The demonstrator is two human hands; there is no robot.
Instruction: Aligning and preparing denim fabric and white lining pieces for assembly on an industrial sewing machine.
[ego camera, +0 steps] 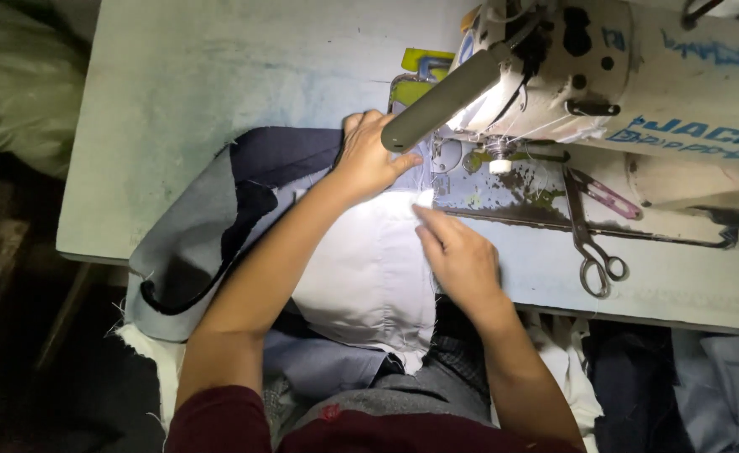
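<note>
A person's two bare hands press flat on a pale grey-white piece of woven cloth [369, 268] at the needle end of a cream industrial sewing machine [638, 75]. The left hand [368, 155] lies palm down with fingers spread narrowly, their tips just under the machine's head, beside the needle area; whether they pinch the cloth or only hold it down cannot be told. The right hand [457, 252] rests flat, fingers together and extended, their tips on the cloth's bright-lit edge. The chief risk, as a judgement, is that the left fingertips sit so near the needle that a slip forward could bring them under it; uneven pressure between the two hands could also let the layers drift and the seam run crooked, and the loose folds hanging off the table edge could drag the piece sideways. The pale cloth looks thin and smooth, with a stitched seam line running toward the wrists, glaring white under the machine lamp beside the right fingertips. Beneath and to the outside of the left hand lies a darker grey-blue fabric panel with black edging [210, 226]. Well beyond the right fingers, metal scissors [592, 243] lie on the worn pale table [176, 101].
</note>
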